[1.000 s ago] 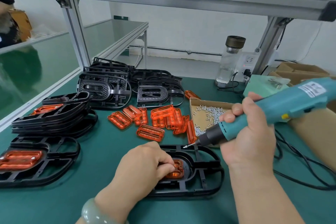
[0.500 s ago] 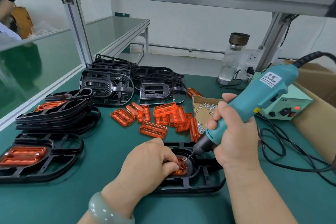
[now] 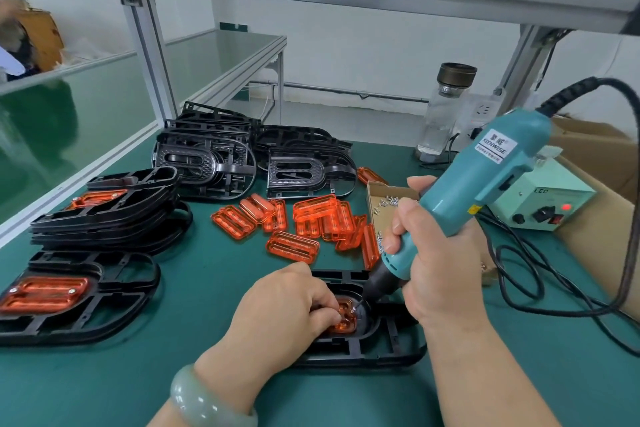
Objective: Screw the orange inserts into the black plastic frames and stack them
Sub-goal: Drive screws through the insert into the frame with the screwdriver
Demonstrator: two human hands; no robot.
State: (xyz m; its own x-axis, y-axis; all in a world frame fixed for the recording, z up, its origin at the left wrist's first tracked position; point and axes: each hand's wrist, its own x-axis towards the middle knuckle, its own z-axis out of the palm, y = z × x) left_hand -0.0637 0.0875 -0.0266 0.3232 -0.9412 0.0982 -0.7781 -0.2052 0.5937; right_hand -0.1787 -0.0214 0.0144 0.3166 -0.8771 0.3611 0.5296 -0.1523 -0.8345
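Screws point(image 3: 389, 202) of bright metal lie in a shallow cardboard tray point(image 3: 375, 188) beside loose inserts point(image 3: 313, 218), ribbed and translucent. A person's left hand point(image 3: 284, 308) pinches the orange insert point(image 3: 346, 319) seated in the black frame point(image 3: 391, 347); the right hand point(image 3: 433, 270) grips a teal electric screwdriver point(image 3: 485, 184), bit touching it.

A: Where do the loose inserts point(image 3: 304, 224) lie?
B: Mid-tabletop point(image 3: 207, 288), behind the nearest frame point(image 3: 388, 347), left of the screw box point(image 3: 379, 189).
A: And the stacked frames point(image 3: 104, 218)?
B: Far left. Bare frames point(image 3: 207, 163) sit behind, the power unit point(image 3: 540, 198) right.
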